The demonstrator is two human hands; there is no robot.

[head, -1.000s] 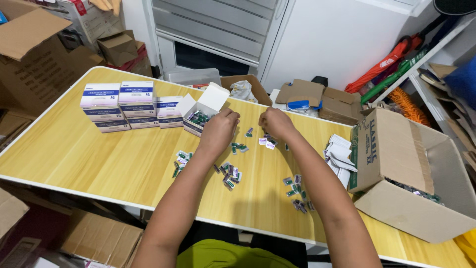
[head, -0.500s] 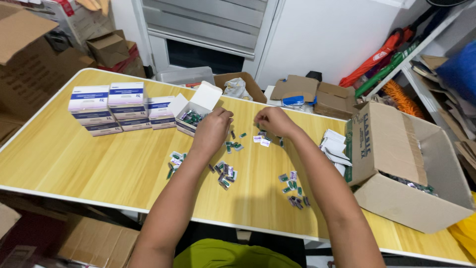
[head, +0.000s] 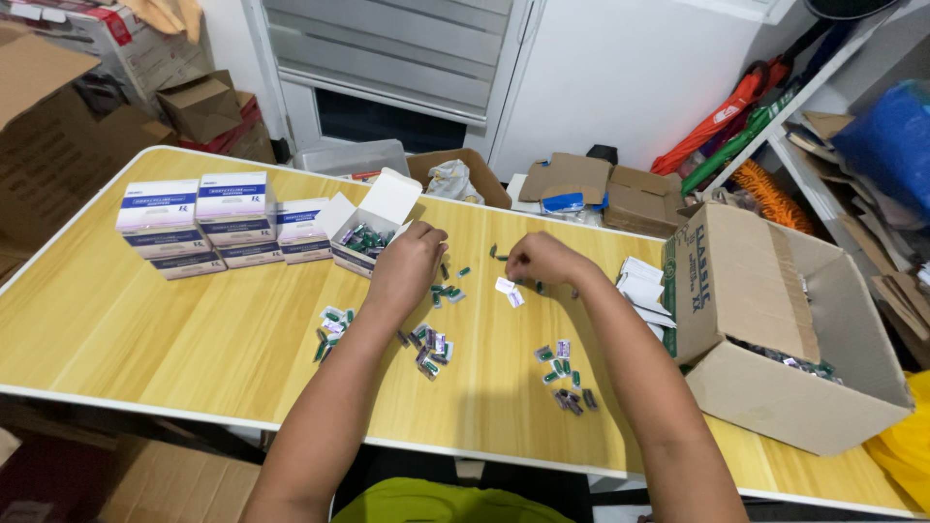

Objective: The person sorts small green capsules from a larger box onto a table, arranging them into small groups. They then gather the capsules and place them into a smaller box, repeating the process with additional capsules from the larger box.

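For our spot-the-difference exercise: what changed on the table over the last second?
The left hand drew back slightly from the open box; the right hand moved little, staying near the white slips. Stacked boxes, small packets and carton stayed put.

Pale wooden table (head: 145,339) with white edge, spanning the view. At far left on it, closed white-and-purple cartons (head: 199,221) stacked in a row. At right, large open cardboard box (head: 775,329) resting on the table edge, small packets visible deep inside. Just left of that box, flat white folded cartons (head: 644,291) in a loose heap. Beyond the table, on the floor, brown cardboard boxes (head: 601,189) and an open one with crumpled plastic (head: 450,179). Against the wall, grey shuttered door (head: 397,58). On the right, shelving (head: 823,126) with red and green umbrellas (head: 736,116), cardboard scraps, blue bag (head: 891,136). More cartons at upper left (head: 199,107).
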